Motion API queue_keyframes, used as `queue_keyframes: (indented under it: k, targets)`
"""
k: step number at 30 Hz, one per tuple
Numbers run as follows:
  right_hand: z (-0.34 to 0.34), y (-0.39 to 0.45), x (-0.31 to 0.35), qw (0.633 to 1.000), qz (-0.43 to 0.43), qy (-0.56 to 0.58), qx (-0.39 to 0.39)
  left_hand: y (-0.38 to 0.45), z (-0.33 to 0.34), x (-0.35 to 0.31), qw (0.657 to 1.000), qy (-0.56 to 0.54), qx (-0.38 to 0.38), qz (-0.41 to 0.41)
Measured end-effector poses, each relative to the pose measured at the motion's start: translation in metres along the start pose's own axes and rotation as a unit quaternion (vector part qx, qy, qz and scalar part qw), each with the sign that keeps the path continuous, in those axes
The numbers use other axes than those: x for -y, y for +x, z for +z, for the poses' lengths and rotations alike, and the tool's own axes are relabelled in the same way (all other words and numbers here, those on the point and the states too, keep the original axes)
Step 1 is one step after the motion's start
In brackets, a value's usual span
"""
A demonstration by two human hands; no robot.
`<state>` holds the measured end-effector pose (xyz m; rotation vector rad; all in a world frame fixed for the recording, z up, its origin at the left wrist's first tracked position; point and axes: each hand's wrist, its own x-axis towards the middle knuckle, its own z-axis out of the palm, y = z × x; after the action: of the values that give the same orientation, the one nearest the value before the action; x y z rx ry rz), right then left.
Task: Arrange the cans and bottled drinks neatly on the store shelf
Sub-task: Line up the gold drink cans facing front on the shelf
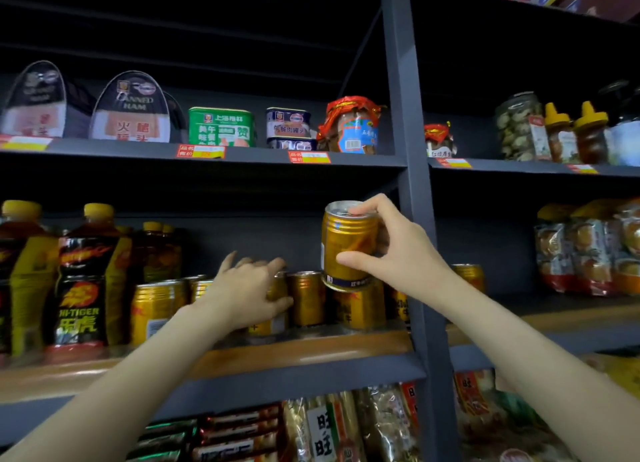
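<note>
- The right hand point(398, 250) pinches a gold can point(346, 243), held up above the other cans point(308, 302).
- The left hand point(249, 288) curls round a can on the shelf point(311, 349).

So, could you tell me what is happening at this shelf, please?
A person is arranging gold cans on the middle shelf. The right hand holds a raised can, tilted, above the row. The left hand grips a standing can in that row. Bottles stand to the left.
</note>
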<state>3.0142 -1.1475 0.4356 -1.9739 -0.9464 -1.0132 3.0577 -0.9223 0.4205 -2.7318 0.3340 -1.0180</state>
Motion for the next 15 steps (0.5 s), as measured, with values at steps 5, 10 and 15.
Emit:
queue_keyframes:
  k: [5,10,15]
  targets:
    - [0.039,0.017,0.001,0.983,0.155,0.018,0.095,-0.026,0.010,0.014,0.998,-0.023,-0.051,-0.023]
    - [0.071,0.021,-0.005,0.977,0.161,-0.099,0.097,-0.026,0.021,0.015,0.992,-0.034,-0.117,-0.029]
    - [0.094,0.019,-0.015,0.941,0.120,-0.297,0.107,-0.024,0.031,0.016,0.988,-0.031,-0.150,-0.023]
